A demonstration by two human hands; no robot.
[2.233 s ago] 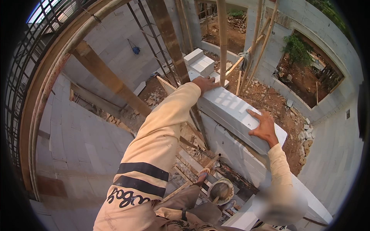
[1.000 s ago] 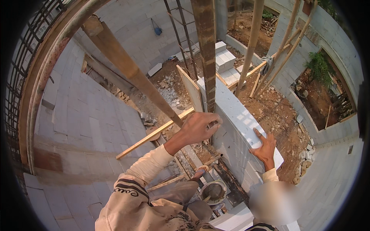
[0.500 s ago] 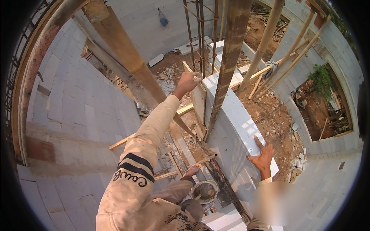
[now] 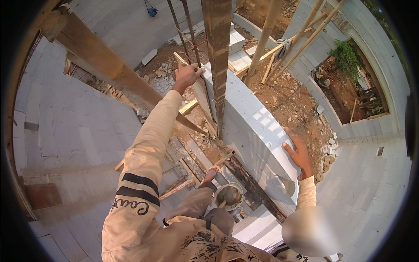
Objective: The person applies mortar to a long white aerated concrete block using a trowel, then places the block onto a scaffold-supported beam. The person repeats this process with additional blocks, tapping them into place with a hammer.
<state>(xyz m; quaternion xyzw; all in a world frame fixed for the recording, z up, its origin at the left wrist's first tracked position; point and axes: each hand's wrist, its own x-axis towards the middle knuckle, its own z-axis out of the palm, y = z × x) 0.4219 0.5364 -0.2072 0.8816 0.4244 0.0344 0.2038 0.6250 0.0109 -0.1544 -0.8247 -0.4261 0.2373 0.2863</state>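
Observation:
A long run of pale lightweight concrete block (image 4: pixel 246 107) tops the wall in front of me. My right hand (image 4: pixel 300 158) holds its right edge near the closer end, thumb over the top and fingers partly hidden down the far side. At the wall's far end, my left hand (image 4: pixel 187 77) is closed over the top of an upright wooden board (image 4: pixel 201 97). A tall, stained timber post (image 4: pixel 217 48) stands against the wall between my hands. Below, a bucket (image 4: pixel 229 196) with grey wet mix and a handled tool stands near my sandalled foot (image 4: pixel 210 173).
A thick bamboo pole (image 4: pixel 118 72) slants past my left arm. Steel bars (image 4: pixel 190 32) rise behind the board. Thinner bamboo props (image 4: pixel 301 39) lean at the right, near a window opening (image 4: pixel 351 83). Rubble (image 4: pixel 325 153) and planks (image 4: pixel 198 155) lie on the ground.
My right hand has shifted from the block's top face to its right edge, a little farther along. My left hand stays at the board's top, its fingers lower. The view has swung right.

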